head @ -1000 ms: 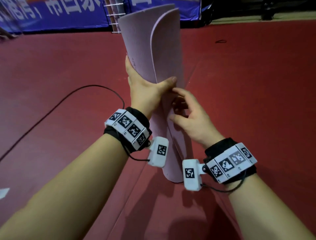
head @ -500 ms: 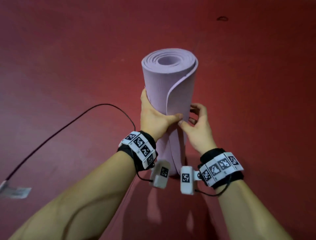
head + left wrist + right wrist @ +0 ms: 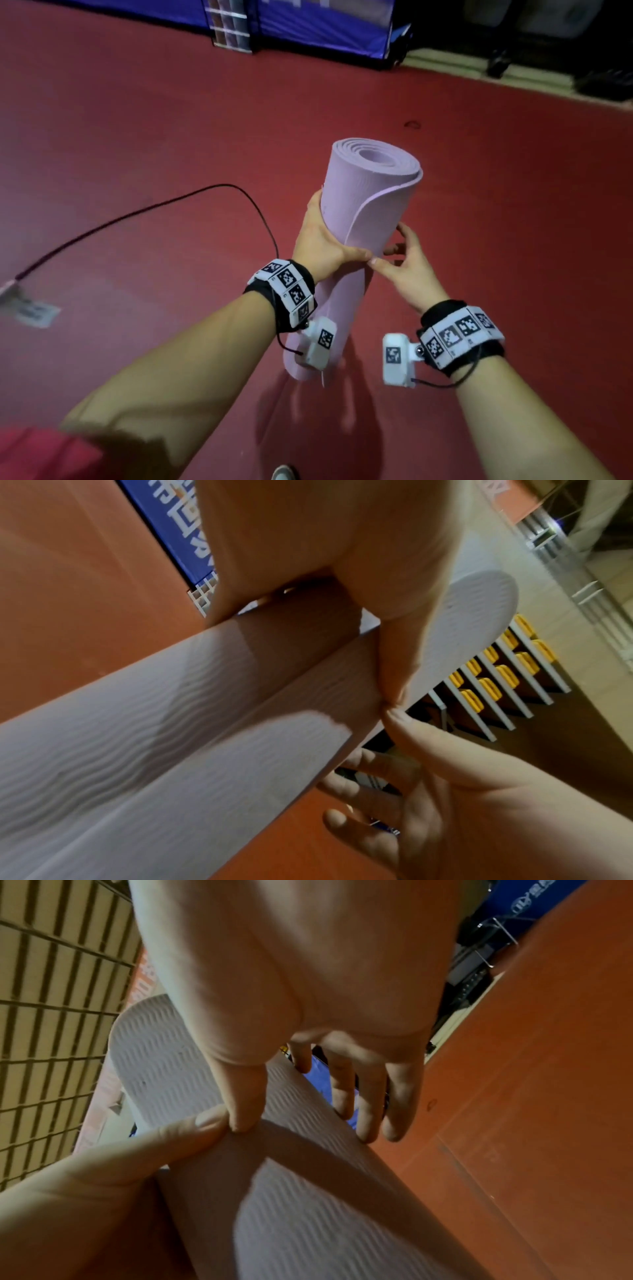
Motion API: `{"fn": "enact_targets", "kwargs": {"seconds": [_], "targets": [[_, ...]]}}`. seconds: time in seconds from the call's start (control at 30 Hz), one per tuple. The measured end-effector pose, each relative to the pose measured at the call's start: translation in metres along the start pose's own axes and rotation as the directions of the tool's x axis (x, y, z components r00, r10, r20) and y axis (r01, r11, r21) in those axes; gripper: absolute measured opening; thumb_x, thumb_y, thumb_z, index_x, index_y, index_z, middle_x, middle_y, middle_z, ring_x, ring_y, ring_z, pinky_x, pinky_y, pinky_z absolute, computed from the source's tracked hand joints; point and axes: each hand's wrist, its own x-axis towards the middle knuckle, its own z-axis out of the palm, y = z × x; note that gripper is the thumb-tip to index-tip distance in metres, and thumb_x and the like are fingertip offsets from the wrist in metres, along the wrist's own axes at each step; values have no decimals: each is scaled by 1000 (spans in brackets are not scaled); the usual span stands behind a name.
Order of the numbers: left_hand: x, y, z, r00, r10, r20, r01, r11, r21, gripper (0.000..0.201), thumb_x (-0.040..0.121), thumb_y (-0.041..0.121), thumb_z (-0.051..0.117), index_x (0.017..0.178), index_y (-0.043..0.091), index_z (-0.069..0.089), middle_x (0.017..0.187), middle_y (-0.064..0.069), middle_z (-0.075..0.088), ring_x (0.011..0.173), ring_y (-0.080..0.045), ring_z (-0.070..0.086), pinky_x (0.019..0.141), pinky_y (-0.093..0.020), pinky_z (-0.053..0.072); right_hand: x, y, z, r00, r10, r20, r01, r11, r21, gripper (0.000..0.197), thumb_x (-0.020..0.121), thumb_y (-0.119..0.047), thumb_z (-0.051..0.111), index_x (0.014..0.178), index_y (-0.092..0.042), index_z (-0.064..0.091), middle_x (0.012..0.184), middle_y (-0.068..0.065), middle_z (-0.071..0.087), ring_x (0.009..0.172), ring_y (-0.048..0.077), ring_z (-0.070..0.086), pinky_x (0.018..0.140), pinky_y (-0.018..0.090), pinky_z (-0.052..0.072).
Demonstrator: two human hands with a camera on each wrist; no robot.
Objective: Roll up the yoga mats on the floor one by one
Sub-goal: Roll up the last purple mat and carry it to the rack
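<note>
A lilac yoga mat [image 3: 370,205], fully rolled, leans with its spiral end up and to the right above the red floor [image 3: 513,240]. My left hand [image 3: 322,246] grips the roll around its middle from the left, thumb across the front over the loose outer edge. My right hand [image 3: 407,270] is at the roll's right side; its thumb tip meets the left thumb on the mat, and its fingers [image 3: 369,1096] are spread and nearly straight beside the roll. The left wrist view shows the ribbed mat [image 3: 137,737] under my left palm. The roll's lower end is partly hidden behind my left wrist camera.
A black cable [image 3: 137,212] curves over the floor on the left and ends near a white label [image 3: 34,311]. Blue banner barriers [image 3: 308,31] line the far edge. A shoe tip [image 3: 284,474] shows at the bottom. Yellow seats [image 3: 496,674] stand in the distance.
The roll has tilted so its top leans to the right. My left hand keeps its grip. The right hand's fingers have spread off the mat, with only the thumb left on it.
</note>
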Motion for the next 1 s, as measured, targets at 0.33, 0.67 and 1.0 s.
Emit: {"fn": "enact_targets", "kwargs": {"seconds": [0.33, 0.67, 1.0], "targets": [[48, 132, -29, 968, 250, 35, -251, 967, 39, 129, 33, 46, 99, 140, 43, 28, 142, 10, 48, 128, -9, 50, 107, -41, 46, 20, -140, -45, 979, -180, -95, 175, 983, -64, 97, 71, -42, 82, 149, -39, 25, 110, 6, 64, 87, 20, 66, 74, 36, 55], [212, 131, 71, 954, 223, 202, -251, 960, 121, 128, 38, 30, 100, 143, 38, 26, 143, 8, 47, 129, -10, 50, 111, -38, 42, 170, -160, -182, 880, -448, -160, 398, 877, -269, 105, 67, -25, 92, 150, -41, 30, 141, -2, 36, 131, 8, 44, 111, 32, 41], [410, 142, 142, 950, 168, 263, -224, 954, 198, 124, 47, 9, 100, 139, 37, 22, 136, 15, 45, 126, -7, 48, 105, -24, 39, 394, -192, -286, 946, -242, 216, 318, 823, -471, 83, 62, -38, 92, 136, -37, 54, 166, 10, 4, 153, 15, 5, 111, 20, 15]]}}
